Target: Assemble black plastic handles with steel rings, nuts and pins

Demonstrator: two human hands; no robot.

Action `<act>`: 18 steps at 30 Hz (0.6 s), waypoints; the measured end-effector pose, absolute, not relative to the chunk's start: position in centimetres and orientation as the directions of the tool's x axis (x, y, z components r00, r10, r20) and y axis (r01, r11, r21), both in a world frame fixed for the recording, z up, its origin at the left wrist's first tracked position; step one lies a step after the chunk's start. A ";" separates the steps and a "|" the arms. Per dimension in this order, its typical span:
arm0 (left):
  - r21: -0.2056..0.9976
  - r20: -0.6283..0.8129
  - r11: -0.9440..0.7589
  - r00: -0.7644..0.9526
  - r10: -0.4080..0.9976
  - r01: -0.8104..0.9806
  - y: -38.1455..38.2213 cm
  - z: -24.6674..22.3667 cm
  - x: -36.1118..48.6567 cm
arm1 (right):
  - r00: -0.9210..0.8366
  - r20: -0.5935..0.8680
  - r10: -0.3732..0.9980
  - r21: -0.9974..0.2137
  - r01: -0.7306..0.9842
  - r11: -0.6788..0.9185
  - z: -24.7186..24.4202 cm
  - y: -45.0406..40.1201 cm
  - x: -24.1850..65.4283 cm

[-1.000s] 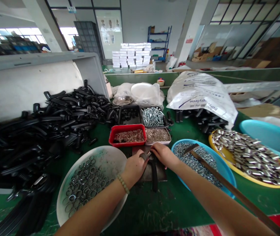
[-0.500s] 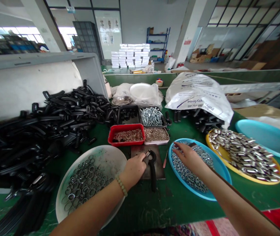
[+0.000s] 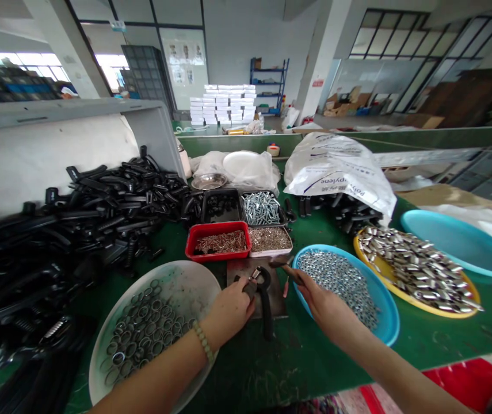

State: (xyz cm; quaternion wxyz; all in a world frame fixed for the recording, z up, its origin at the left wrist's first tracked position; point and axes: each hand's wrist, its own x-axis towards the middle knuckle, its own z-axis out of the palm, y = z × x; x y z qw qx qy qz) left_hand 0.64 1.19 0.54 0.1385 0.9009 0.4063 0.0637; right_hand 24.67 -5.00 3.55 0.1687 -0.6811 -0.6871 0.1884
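Your left hand [image 3: 228, 313]: fingers [image 3: 243, 290] closed on stiff, heavy pliers [image 3: 265, 305], best held by the handle. Your right hand [image 3: 321, 305]: fingers [image 3: 301, 279] extended above slippery, light washers [image 3: 336, 282] in a blue basin [image 3: 386, 316]; any pinch cannot be told.

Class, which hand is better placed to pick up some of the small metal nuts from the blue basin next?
Probably the right hand: it reaches over the blue basin beside the small metal nuts, while the left hand stays at the black-handled pliers, farther away.

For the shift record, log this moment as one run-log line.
left hand: on black-handled pliers | right hand: at blue basin of steel nuts
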 end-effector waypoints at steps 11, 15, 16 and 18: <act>0.368 0.030 -0.611 0.648 0.761 0.701 1.3 0.3 0.5 | -0.041 -0.034 0.999 -0.603 0.798 0.012 5.5 -3.0 21.1; 0.371 0.038 -0.619 0.655 0.755 0.692 1.5 0.4 0.6 | -0.042 -0.145 0.989 -0.541 0.840 -0.044 5.6 -3.1 20.9; 0.372 0.037 -0.621 0.657 0.753 0.690 1.5 0.5 0.6 | -0.061 -0.148 0.987 -0.548 0.836 -0.031 5.6 -3.0 20.9; 0.371 0.032 -0.615 0.652 0.757 0.696 1.5 0.5 0.8 | -0.056 -0.053 0.997 -0.593 0.805 0.013 5.6 -2.9 20.8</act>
